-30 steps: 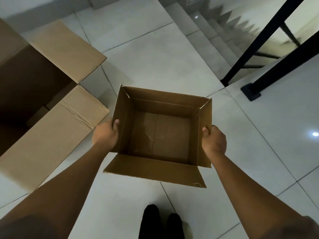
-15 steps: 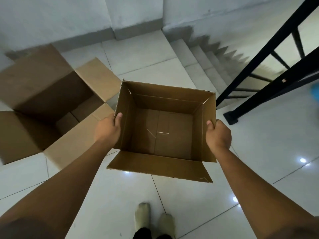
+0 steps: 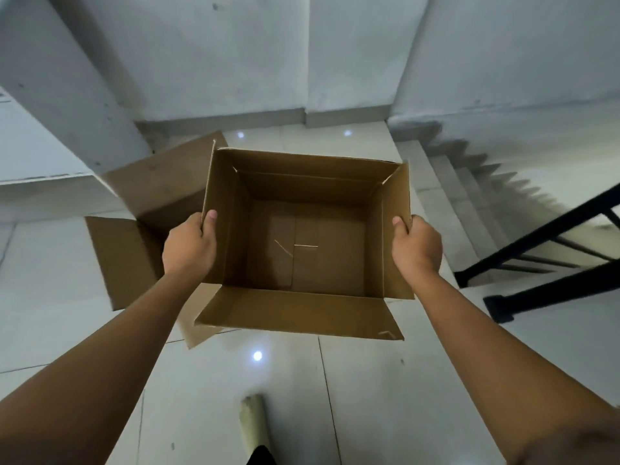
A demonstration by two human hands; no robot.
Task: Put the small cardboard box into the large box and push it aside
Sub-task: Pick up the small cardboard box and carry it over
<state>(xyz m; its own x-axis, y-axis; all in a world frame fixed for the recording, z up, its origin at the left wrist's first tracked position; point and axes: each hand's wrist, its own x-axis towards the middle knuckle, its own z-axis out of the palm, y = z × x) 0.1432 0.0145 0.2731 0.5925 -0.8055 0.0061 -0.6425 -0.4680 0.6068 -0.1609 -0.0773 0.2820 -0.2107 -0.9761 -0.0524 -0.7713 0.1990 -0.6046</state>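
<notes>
Boxes: we count two, both plain brown cardboard, and we read no print, label or brand on either. Small cardboard box (image 3: 305,236) is up off the floor, top open, flaps out, and nothing is in it; we see only the bottom seam and a couple of pale scuff lines on its inner floor. Left hand (image 3: 189,246) is clamped on the left wall, thumb hooked over the rim inside, fingers hidden behind the cardboard. Right hand (image 3: 416,248) grips the right wall the same way, thumb on the rim. Large box (image 3: 134,250) sits on the tiled floor (image 3: 335,397) to the left and behind, open, flaps splayed; the small box covers most of its opening, so we cannot tell what is in it. Small box is not inside the large one; it overlaps its right part in view. Also in view are one black stair railing (image 3: 536,243) at right, stairs (image 3: 453,196) going down, and one shoe tip (image 3: 253,421) at the bottom edge.
</notes>
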